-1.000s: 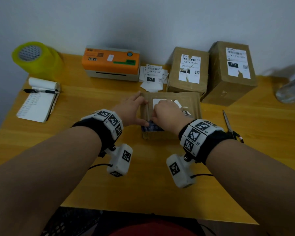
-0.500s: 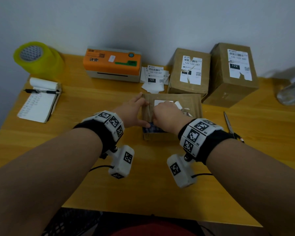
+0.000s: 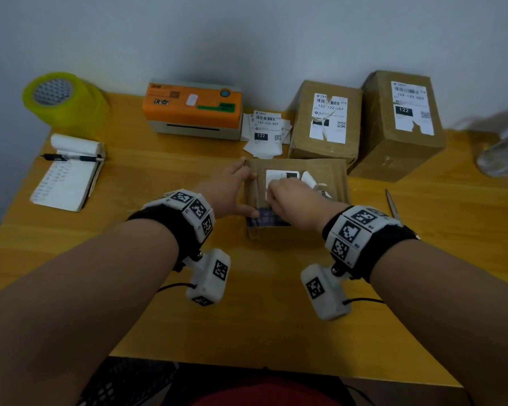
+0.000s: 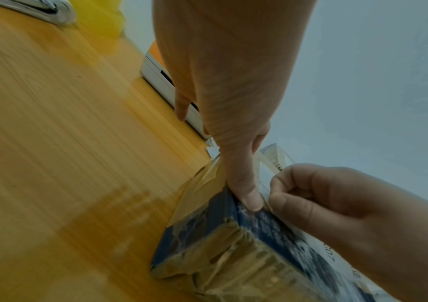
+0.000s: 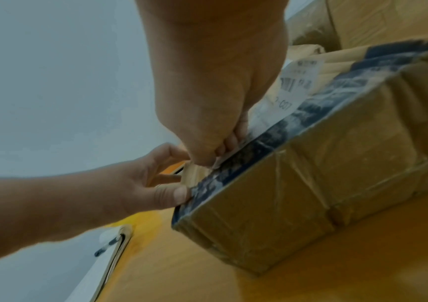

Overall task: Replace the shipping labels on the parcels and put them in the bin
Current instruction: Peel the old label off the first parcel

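Observation:
A brown parcel (image 3: 335, 183) with blue tape along its near top edge lies mid-table. Its white old label (image 3: 280, 174) is partly torn, and a strip (image 3: 310, 179) curls up at the right. My left hand (image 3: 248, 187) steadies the parcel's left side: the thumb (image 4: 249, 197) presses on the blue tape and the fingers lie straight along the side. My right hand (image 3: 272, 191) pinches the label's near-left edge (image 5: 216, 161) between thumb and curled fingers. In the right wrist view the parcel (image 5: 311, 183) fills the right half.
Two more parcels (image 3: 326, 121) (image 3: 402, 118) with torn labels stand behind. Fresh labels (image 3: 266, 130) lie beside an orange printer (image 3: 192, 108). A yellow tape roll (image 3: 59, 98), a notepad with pen (image 3: 65, 177), scissors (image 3: 393, 205) and a black mesh bin (image 3: 123, 385) are also in view.
Almost nothing has moved. Both hands stay on the parcel, and the right hand keeps working at the same edge of the label.

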### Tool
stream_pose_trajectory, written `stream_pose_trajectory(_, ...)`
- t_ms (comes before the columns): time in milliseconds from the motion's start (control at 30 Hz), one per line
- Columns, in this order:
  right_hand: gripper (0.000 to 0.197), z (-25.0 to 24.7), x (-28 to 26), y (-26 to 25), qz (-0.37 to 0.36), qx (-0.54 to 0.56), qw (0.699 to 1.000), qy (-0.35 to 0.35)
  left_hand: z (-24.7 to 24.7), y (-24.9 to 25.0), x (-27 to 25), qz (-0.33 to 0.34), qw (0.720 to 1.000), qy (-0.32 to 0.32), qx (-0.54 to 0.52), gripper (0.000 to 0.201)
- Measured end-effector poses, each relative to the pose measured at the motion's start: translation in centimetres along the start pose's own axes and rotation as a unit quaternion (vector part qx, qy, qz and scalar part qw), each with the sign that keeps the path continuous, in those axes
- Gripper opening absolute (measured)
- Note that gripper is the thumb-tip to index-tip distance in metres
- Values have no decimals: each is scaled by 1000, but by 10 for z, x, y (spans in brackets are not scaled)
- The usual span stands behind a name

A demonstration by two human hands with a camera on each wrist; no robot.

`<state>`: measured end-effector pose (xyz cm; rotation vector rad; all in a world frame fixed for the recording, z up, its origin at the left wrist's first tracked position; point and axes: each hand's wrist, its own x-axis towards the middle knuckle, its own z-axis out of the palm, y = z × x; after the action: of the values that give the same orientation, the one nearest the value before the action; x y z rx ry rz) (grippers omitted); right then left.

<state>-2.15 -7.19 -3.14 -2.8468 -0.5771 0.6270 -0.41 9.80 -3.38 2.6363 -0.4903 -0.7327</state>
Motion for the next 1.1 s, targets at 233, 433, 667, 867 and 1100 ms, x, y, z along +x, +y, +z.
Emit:
stream_pose_trajectory(233, 30, 1, -7, 8, 58, 113, 991, 40, -1, 2, 1, -10, 1000, -4, 12, 87)
stream_pose_trajectory(433, 18, 2, -3, -2, 33, 31, 998, 54, -1, 4, 2, 0, 996, -18, 92, 98)
stream_pose_trajectory(667, 17, 1, -2, -10, 10, -156, 985, 69, -3, 6, 6, -9, 993, -29, 110, 99)
stream_pose_trajectory(867, 15, -3, -10, -3, 34, -127, 989, 72, -4, 8, 11, -25, 992, -51, 109, 102)
stream_pose_trajectory(1100, 22, -3, -20, 13, 81, -20, 990, 112, -8, 17, 12, -39, 988, -69, 132, 103)
